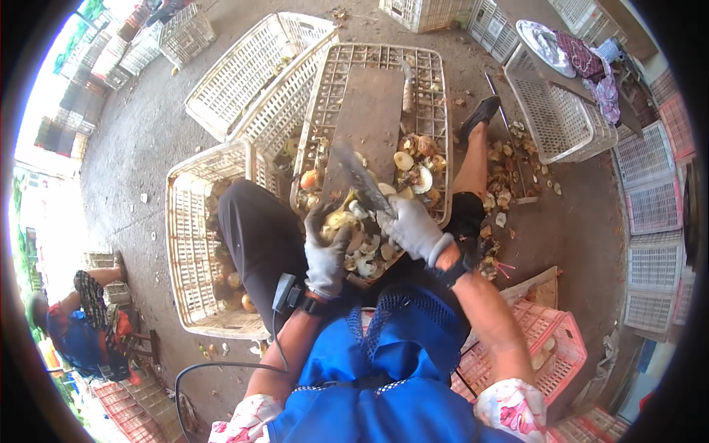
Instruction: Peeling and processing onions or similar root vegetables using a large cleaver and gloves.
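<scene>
My left hand (326, 255), in a grey-white glove with dark fingers, is closed around a yellowish onion (339, 221) over the near end of an upturned plastic crate (353, 53). My right hand (416, 230), gloved too, grips a knife (362, 180) whose dark blade is smeared by motion and points away to the left, beside the onion. Beneath both hands lie onion pieces and peelings (368, 255). A brown board (369, 111) rests lengthwise on the crate. Along the board's right edge lies a second knife (407, 94) with a light handle.
On my left stands a white crate (176, 247) with onions inside; another white crate (221, 77) is beyond it. Onion scraps (506, 173) cover the floor at right, near a tilted crate (550, 125). A pink crate (569, 347) sits behind my right arm. Another person (81, 332) is far left.
</scene>
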`<state>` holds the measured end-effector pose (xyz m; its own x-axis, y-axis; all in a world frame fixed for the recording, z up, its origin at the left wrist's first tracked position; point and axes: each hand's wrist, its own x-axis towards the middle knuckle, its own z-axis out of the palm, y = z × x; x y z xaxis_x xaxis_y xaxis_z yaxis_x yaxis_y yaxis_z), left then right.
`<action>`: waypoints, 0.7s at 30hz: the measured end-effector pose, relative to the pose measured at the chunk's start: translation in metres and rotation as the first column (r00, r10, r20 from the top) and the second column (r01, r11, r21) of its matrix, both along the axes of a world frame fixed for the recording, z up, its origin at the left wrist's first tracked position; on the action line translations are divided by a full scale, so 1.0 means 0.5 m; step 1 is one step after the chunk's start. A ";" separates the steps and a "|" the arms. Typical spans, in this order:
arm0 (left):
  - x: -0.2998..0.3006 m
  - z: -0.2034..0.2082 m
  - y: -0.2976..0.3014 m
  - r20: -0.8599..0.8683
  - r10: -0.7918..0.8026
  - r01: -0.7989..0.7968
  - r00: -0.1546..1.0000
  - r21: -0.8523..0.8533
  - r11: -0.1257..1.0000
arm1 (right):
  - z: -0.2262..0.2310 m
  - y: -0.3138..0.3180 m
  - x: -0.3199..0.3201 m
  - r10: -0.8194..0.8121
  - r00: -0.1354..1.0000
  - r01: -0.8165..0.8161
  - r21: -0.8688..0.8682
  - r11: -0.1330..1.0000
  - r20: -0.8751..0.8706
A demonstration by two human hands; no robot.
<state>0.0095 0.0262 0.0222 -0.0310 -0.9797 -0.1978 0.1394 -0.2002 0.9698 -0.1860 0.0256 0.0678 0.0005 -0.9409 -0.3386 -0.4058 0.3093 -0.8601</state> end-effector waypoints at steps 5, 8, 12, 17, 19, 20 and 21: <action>-0.036 -0.010 0.003 0.370 0.053 0.067 0.928 -0.304 0.950 | -0.045 0.069 0.045 -0.318 0.943 0.333 -0.212 0.919 0.100; -0.039 -0.002 -0.015 0.229 0.027 0.003 0.973 -0.133 0.991 | -0.049 0.096 0.027 -0.392 0.919 0.390 -0.251 0.886 0.046; -0.035 0.006 -0.031 0.167 0.108 -0.098 0.980 -0.070 0.993 | 0.034 0.146 0.026 -0.238 0.964 0.193 -0.307 0.932 -0.116; -0.044 0.066 -0.051 -0.039 0.197 -0.184 0.980 0.227 0.956 | 0.057 0.175 0.061 -0.271 0.958 0.238 -0.263 0.935 -0.098; -0.025 0.044 -0.039 0.004 -0.008 0.008 1.000 -0.021 1.000 | 0.036 0.167 0.055 -0.299 0.949 0.261 -0.287 0.922 -0.096; -0.018 0.036 -0.035 0.002 -0.010 0.010 1.000 -0.020 1.000 | 0.025 0.159 0.049 -0.326 0.941 0.284 -0.313 0.906 -0.093; -0.016 0.034 -0.034 -0.090 -0.065 0.069 0.994 0.052 0.996 | 0.017 0.146 0.041 -0.317 0.945 0.276 -0.325 0.905 -0.080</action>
